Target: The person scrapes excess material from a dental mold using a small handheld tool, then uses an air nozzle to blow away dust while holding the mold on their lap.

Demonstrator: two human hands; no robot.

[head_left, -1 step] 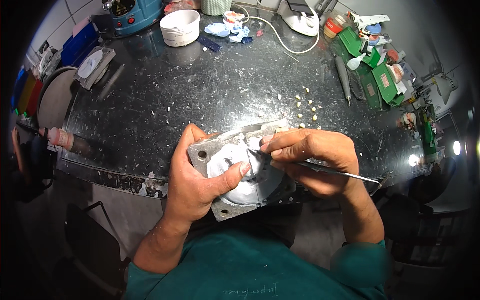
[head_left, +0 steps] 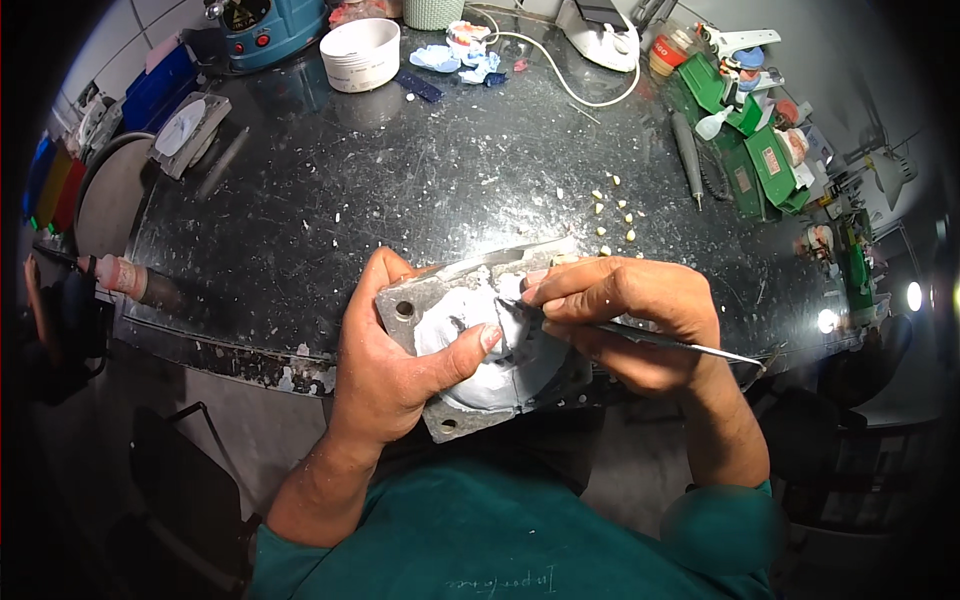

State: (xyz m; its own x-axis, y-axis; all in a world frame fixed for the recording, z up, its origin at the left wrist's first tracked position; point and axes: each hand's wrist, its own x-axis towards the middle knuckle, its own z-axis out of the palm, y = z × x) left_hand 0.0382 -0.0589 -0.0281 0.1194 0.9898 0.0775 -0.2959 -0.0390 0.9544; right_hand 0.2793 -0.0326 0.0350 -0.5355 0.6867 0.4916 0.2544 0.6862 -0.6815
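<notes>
My left hand (head_left: pixel 395 365) grips the left side of a grey metal dental flask half (head_left: pixel 410 290), its thumb resting on the white plaster (head_left: pixel 480 385) that fills it. The flask is tilted at the bench's front edge and has round holes in its corners. In a pen-like pinch, my right hand (head_left: pixel 635 315) holds a thin metal carving tool (head_left: pixel 690 346), whose rear end sticks out to the right. Its working tip is at the plaster near the flask's upper edge, mostly hidden by my fingers.
Several small tooth-like pieces (head_left: pixel 627 218) lie beyond my right hand. A grey handpiece (head_left: pixel 688 160) and green boxes (head_left: pixel 772 170) are at the right. Toward the back stands a white tub (head_left: pixel 360 58); another flask part (head_left: pixel 188 135) sits at the left, above a pinkish bottle (head_left: pixel 122 275).
</notes>
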